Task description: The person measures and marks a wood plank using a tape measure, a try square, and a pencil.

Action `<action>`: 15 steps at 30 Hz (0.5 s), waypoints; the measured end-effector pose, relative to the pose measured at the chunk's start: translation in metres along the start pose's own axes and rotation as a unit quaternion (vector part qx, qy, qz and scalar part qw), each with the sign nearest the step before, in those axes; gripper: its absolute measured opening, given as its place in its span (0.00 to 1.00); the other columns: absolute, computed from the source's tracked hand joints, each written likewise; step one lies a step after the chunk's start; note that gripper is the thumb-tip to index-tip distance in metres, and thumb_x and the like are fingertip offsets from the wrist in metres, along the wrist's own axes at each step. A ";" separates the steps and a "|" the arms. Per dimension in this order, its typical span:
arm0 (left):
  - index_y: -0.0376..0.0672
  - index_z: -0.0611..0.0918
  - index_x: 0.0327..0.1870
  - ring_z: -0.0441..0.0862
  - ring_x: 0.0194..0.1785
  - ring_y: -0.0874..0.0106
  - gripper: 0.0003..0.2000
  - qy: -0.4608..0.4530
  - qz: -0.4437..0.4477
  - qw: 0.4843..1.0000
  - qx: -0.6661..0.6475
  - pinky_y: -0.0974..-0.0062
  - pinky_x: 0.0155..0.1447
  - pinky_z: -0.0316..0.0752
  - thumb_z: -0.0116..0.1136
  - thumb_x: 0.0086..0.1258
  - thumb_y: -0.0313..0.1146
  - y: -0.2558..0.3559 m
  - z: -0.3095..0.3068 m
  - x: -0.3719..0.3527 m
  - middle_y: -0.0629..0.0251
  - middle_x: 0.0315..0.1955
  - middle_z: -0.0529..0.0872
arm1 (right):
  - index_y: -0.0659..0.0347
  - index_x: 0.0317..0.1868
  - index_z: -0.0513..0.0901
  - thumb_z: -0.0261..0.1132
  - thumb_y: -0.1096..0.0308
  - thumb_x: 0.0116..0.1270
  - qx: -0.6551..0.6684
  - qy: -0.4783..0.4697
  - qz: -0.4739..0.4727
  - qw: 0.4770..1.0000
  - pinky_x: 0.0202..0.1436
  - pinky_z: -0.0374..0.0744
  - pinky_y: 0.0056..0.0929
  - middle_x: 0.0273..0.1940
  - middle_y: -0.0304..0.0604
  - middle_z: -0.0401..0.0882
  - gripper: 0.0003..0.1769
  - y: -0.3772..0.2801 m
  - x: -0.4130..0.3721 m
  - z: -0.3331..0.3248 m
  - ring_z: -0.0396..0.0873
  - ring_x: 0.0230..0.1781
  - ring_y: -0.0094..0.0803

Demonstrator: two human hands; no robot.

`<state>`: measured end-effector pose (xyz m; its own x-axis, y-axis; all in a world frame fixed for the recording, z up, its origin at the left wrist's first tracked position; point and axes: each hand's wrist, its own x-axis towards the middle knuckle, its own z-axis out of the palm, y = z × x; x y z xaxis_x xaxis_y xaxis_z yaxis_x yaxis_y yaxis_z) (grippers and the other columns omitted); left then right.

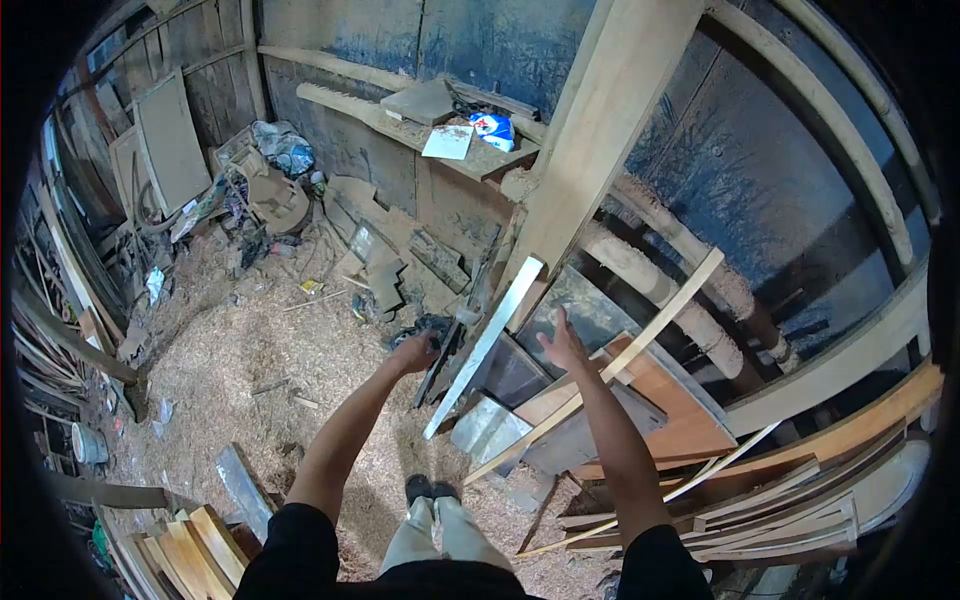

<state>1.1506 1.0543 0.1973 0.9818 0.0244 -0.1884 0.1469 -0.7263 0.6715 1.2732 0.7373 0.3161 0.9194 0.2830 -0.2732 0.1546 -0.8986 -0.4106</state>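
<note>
My left hand [414,352] is at the centre, its fingers curled beside a dark board edge and a black bag [432,326]; whether it grips anything is hidden. To the right, my right hand [563,342] has its fingers spread and holds nothing, above a dark panel [580,305]. Between the hands, a white-faced strip [485,345] leans diagonally. A long pale wooden strip [665,315] slants past my right wrist, over leaning brown boards [680,405]. A wide wooden plank [600,130] rises behind them.
A shelf [490,160] on the wall holds a white sheet [448,142] and a blue-and-white packet [492,130]. Wood shavings [250,350] cover the floor. Curved wooden pieces [800,510] are stacked at lower right, planks [195,550] at lower left, and a white bucket [90,443] at far left.
</note>
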 end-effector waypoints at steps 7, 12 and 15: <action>0.43 0.65 0.69 0.78 0.58 0.49 0.34 0.066 0.029 0.996 0.052 0.57 0.61 0.74 0.63 0.65 0.46 0.102 0.017 0.114 0.48 0.59 0.77 | 0.52 0.77 0.39 0.61 0.63 0.68 -0.042 0.035 -0.037 0.998 0.63 0.72 0.52 0.62 0.68 0.68 0.47 -0.022 0.083 -0.015 0.73 0.60 0.60; 0.40 0.61 0.70 0.75 0.61 0.49 0.37 0.119 0.113 0.985 0.055 0.56 0.62 0.73 0.66 0.62 0.39 0.145 0.036 0.154 0.47 0.60 0.74 | 0.50 0.78 0.43 0.59 0.72 0.64 -0.063 0.061 -0.035 0.996 0.62 0.75 0.49 0.67 0.71 0.61 0.46 -0.029 0.110 -0.016 0.72 0.63 0.60; 0.39 0.60 0.70 0.74 0.62 0.49 0.37 0.180 0.104 0.976 0.058 0.56 0.62 0.73 0.66 0.61 0.37 0.164 0.041 0.168 0.45 0.61 0.73 | 0.51 0.76 0.47 0.60 0.73 0.63 -0.080 0.082 -0.066 0.991 0.61 0.77 0.50 0.66 0.74 0.60 0.45 -0.023 0.120 -0.010 0.71 0.63 0.62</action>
<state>1.3345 0.9111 0.2464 0.9705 0.0936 0.2221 -0.0540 -0.8138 0.5787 1.3831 0.7891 0.3014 0.9317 0.3554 -0.0752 0.3213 -0.9028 -0.2858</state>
